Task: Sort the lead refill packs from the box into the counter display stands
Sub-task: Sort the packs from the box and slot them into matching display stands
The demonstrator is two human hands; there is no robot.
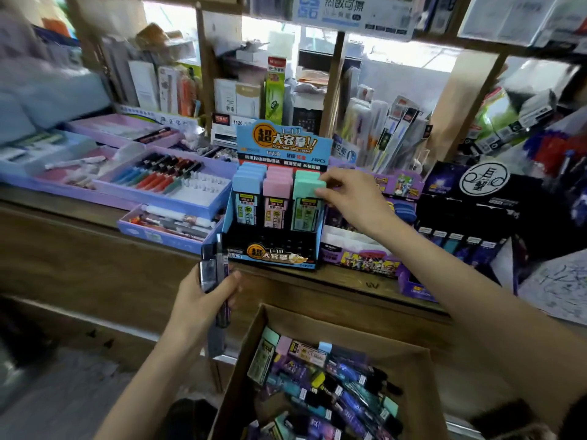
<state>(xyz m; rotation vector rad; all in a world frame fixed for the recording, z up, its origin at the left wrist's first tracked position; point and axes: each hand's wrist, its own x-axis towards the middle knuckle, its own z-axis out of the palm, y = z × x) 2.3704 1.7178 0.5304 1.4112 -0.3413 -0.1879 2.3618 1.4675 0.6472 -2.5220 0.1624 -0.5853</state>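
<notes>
Open from above over the blue cardboard display stand [273,250]: bare black slots [273,240] in its front rows, free to reach straight down. Behind, blocked by three columns of blue, pink and mint lead refill packs [275,198] and the tall header card [282,141]. Hemmed left by a lilac pen tray [165,231], right by purple card boxes [359,260]. Below the wooden bench [343,279] edge, open-topped brown cardboard box [241,360], crammed with loose packs [317,385].

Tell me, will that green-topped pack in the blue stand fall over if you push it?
Probably not: the green-topped pack sits upright in the blue stand, snug beside the pink pack, so it likely stays put. It looks like stiff, flat-sided plastic, so it shouldn't roll or bend. The right hand pinches it, so it's probably light.
</notes>
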